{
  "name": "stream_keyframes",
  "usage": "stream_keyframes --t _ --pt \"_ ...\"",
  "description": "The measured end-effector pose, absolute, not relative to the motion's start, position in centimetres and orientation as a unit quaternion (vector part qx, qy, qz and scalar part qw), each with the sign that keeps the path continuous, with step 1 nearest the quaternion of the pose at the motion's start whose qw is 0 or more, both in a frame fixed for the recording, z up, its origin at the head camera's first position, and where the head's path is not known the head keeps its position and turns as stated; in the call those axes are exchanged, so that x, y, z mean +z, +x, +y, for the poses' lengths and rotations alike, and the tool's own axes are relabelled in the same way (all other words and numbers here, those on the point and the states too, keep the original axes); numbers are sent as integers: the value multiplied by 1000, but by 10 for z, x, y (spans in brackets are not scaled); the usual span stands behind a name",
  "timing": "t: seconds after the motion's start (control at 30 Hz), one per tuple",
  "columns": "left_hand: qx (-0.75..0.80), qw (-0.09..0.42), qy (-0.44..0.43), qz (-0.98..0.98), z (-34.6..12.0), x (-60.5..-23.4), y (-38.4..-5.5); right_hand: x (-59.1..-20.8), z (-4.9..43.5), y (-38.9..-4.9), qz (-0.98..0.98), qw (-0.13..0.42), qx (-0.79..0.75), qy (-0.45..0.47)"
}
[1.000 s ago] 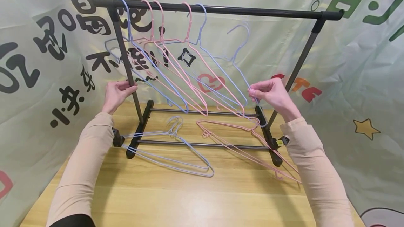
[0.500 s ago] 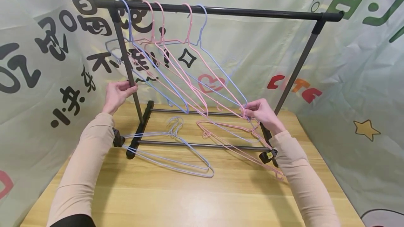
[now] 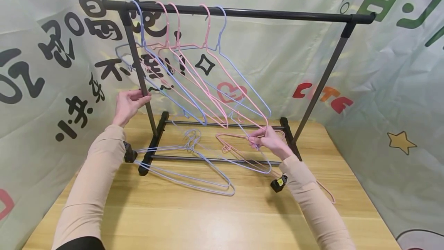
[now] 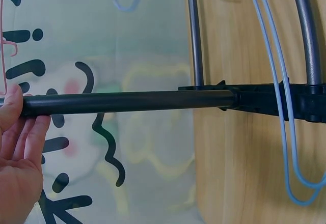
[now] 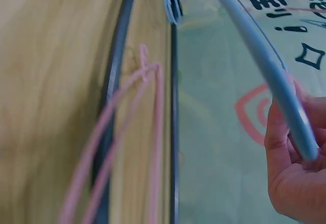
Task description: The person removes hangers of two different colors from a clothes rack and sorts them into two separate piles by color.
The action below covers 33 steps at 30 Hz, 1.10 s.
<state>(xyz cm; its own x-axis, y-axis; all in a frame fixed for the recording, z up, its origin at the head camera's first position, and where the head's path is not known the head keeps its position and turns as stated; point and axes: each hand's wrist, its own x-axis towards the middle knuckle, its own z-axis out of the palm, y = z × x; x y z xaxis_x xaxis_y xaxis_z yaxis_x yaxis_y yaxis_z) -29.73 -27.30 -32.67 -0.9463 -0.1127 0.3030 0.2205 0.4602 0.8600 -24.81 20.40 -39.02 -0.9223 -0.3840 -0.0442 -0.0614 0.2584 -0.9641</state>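
Observation:
My left hand [image 3: 127, 107] grips the left upright [image 4: 127, 102] of a black clothes rack, thumb on one side and fingers on the other. In my right hand [image 3: 272, 142], a blue hanger [image 5: 270, 63] is pinched by its sloping shoulder, low in front of the rack's right half. Its hook tilts up and back, and its lower bar shows beneath the hand. From the top rail [image 3: 284, 14] hang a blue hanger [image 3: 141, 26] at the left, three pink hangers, and another blue hanger [image 3: 222, 30] to their right.
Blue hangers [image 3: 211, 161] lie stacked on the wooden table [image 3: 215, 223] at the front left of the rack. Pink hangers [image 5: 157, 132] lie at the right, partly behind the right arm. The rack's lower bars [image 3: 194, 159] run across the base; a printed curtain stands behind.
My right hand has moved left and downward with the blue hanger, bringing it from beside the right upright to low in front of the rack. The left hand stays on the upright.

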Motion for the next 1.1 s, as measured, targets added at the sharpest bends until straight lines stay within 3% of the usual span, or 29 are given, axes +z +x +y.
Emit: stream_keyframes --t 0.77,1.1 --pt "-505 177 -38 -844 -273 -328 -298 -439 132 -243 729 249 -617 -160" --pt "-506 174 -34 -844 -273 -328 -297 -450 105 -241 724 261 -621 -148"
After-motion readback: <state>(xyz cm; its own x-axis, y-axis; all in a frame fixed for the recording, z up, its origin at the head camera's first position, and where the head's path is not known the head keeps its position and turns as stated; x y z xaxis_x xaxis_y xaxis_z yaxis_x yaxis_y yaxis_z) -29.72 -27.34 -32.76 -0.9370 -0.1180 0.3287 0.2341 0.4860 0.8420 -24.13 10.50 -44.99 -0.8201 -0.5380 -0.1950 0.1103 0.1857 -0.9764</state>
